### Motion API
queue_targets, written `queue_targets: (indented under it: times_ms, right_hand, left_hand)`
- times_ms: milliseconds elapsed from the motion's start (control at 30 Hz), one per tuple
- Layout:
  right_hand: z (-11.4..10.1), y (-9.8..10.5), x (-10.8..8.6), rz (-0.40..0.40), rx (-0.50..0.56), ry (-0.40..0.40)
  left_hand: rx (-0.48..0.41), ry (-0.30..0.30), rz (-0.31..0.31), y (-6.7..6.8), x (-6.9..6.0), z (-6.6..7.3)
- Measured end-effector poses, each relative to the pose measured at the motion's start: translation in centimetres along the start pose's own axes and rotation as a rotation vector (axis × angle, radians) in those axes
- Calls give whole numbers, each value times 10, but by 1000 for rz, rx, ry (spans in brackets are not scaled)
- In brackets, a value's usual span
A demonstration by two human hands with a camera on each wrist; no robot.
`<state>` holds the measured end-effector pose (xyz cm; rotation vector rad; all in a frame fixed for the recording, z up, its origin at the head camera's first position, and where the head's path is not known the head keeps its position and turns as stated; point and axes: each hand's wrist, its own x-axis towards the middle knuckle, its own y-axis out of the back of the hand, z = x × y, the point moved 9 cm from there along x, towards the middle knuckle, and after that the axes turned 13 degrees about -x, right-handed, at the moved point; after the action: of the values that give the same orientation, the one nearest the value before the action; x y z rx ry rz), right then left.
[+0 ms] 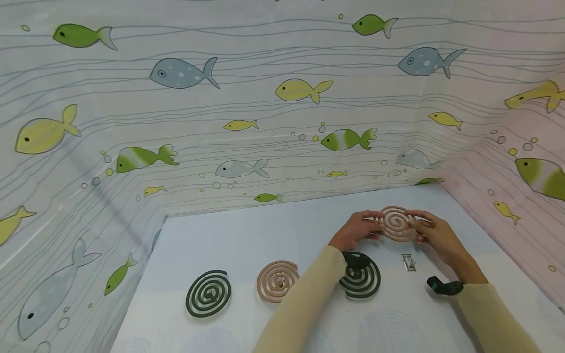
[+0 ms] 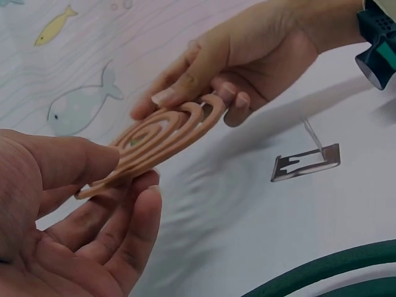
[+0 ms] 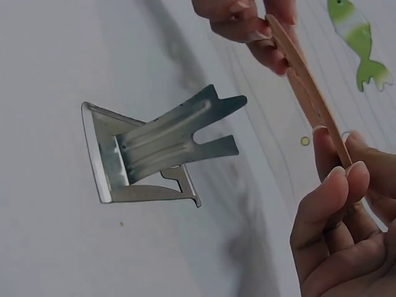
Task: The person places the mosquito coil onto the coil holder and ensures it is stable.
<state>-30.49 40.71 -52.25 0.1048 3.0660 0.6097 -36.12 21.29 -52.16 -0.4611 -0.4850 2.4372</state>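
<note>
A brown mosquito coil [image 1: 396, 220] is raised above the back right of the table, gripped at opposite edges by both hands. My left hand [image 1: 356, 229] pinches its left rim, thumb on top and fingers beneath in the left wrist view. The right hand [image 1: 437, 235] pinches the other rim between thumb and fingers. The coil is seen tilted in the left wrist view and nearly edge-on in the right wrist view. Just below the hands, a small metal coil stand [image 3: 173, 142] lies on the table with its forked tongue bent up.
A dark green coil [image 1: 372, 279] lies near the left wrist, partly covered by the wrist camera. Further left are another brown coil [image 1: 265, 284], partly behind the left sleeve, and a dark green coil [image 1: 208, 314]. Fish-patterned sheeting [image 1: 247, 147] walls the white table [image 1: 212, 235] at back and sides.
</note>
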Motion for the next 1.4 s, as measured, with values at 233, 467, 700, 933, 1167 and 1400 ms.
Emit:
queue_targets:
  times_ms: [233, 467, 700, 933, 1167, 1400]
  right_hand:
    - [-1, 1, -8, 20, 30, -40]
    - [-7, 0, -12, 25, -18, -25]
    - [-10, -4, -17, 13, -31, -24]
    - [-10, -6, -21, 19, -60, -29]
    - [-18, -8, -29, 10, -86, -9]
    - [-31, -11, -36, -36, -62, 55]
  left_hand:
    - [12, -20, -4, -2, -2, -1]
    - [60, -55, -12, -4, -6, 2]
    - [143, -96, -91, -15, -15, 9]
    - [181, -102, -96, -17, -22, 10]
    - [239, -110, -100, -17, -27, 11]
    - [290, -116, -99, -19, -32, 13]
